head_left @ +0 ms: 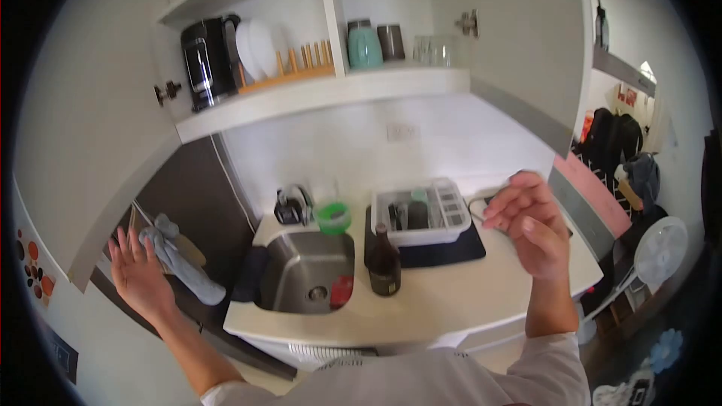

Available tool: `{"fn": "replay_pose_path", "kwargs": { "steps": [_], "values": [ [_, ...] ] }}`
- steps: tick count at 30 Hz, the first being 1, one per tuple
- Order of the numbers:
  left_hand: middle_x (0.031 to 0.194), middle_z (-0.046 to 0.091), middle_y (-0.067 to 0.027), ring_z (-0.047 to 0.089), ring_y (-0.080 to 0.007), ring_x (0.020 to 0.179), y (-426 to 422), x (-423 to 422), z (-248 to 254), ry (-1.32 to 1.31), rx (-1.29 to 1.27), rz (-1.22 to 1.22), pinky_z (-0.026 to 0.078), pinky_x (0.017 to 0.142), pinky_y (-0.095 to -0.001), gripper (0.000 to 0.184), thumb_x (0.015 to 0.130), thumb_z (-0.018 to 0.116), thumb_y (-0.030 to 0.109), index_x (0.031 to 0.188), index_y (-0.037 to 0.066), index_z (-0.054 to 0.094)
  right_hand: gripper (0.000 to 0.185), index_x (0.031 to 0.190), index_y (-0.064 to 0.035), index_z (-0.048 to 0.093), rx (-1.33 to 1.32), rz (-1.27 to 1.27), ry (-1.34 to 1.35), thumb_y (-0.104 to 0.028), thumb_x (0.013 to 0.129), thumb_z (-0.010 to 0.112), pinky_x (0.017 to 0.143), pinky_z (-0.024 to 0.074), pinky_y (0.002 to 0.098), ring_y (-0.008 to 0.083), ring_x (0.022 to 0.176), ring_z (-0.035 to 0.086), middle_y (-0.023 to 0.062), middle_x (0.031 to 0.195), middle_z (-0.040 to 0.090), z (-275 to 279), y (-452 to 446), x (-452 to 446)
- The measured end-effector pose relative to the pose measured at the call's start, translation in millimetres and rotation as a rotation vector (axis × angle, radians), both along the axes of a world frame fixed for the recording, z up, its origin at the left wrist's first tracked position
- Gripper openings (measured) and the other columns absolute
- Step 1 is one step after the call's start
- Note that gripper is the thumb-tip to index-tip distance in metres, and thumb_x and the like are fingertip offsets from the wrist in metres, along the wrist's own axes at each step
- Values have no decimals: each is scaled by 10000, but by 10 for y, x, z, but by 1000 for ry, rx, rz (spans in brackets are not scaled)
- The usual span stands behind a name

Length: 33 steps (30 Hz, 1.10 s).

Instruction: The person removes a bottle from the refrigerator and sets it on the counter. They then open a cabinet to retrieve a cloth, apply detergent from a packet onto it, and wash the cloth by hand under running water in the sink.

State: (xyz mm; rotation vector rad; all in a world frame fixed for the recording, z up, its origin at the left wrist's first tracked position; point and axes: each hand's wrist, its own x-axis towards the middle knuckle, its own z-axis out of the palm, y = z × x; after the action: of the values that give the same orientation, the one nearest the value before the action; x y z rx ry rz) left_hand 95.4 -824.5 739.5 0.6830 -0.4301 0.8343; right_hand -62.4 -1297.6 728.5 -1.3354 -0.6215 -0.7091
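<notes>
My left hand is raised at the left with its fingers spread, holding nothing. It is nearest to the lower part of the left cabinet door, which stands wide open. My right hand is up over the right side of the counter, fingers loosely apart and nothing in them. A dark brown bottle stands upright between the sink and a white dish rack. The right cabinet door is open too.
Overhead, the cabinet shelf holds a black kettle, white plates in a wooden rack, a teal cup and glasses. A red cloth lies in the sink, with a green container behind. A white fan stands at right.
</notes>
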Motion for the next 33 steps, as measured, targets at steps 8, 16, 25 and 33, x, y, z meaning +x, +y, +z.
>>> {"fn": "replay_pose_path", "kwargs": {
  "steps": [8,16,25,33],
  "values": [
    [934,523,-12,437,-167,832,-508,-554,288,-806,1036,18,343,714,-355,615,799,542,528,1182,50,490,605,1275,-29,357,-882,-310,-823,-405,847,563,879,422,370,251,1036,482,177,1200,477,461,290,-689],
    [657,494,122,473,-9,652,-392,-1114,653,-977,1075,-108,341,648,-209,208,812,618,310,735,149,511,633,1289,-30,338,-1324,-92,-995,-366,822,602,889,419,366,259,1065,470,174,1226,451,774,898,-757],
    [731,505,60,489,-77,702,-248,-618,515,-1119,950,53,374,682,-242,193,835,574,295,811,114,509,674,1305,-32,317,-1410,-65,-930,-323,794,645,900,416,361,268,1097,457,170,1256,422,776,1487,-340],
    [797,515,5,503,-137,746,-93,-16,395,-1206,869,71,404,712,-271,201,854,535,281,878,84,506,718,1320,-33,298,-1413,-56,-842,-284,769,684,909,413,357,276,1125,445,166,1282,396,766,1965,3]
  ]
}}
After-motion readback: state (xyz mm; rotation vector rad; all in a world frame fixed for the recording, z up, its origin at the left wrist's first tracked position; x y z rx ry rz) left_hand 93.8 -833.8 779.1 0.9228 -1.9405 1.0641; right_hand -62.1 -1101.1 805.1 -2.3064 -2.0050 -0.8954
